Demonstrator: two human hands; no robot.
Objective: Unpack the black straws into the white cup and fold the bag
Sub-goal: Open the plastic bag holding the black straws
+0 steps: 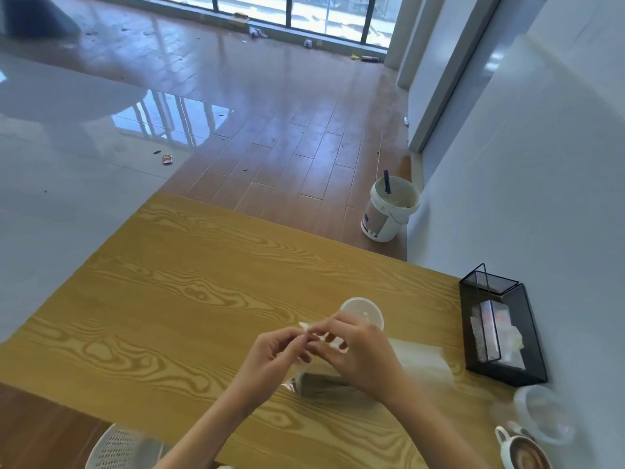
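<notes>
White perforated chair back (118,445), bottom edge, nearest the viewer, partly under the near edge of the wooden table (189,299).

Coffee cup (522,450), white, latte pattern on top, at the table's near right corner. Clear plastic lid or cup (544,414) just beyond it; which of the two cannot be told.

Left hand (274,357): fingers curled, thumb and forefinger pinching the top edge of the clear bag (304,380). Right hand (362,353): fingers curled, pinching the same top edge just beside the left fingertips. Both hands are raised above the table, near its middle right.

Bag: transparent plastic, hanging from the two hands, lower end touching the table. Black straws (321,384): a dark bundle inside the bag's lower part, below the hands; blurred, count not readable.

White cup (363,311): upright on the table, just behind the right hand, its rim partly hidden by the fingers.

Clear plastic sheet (422,358): flat on the table, right of the hands.

Black mesh holder (500,330): at the right table edge against the wall, holding packets.

White bucket (389,208): on the floor beyond the table, by the wall.
</notes>
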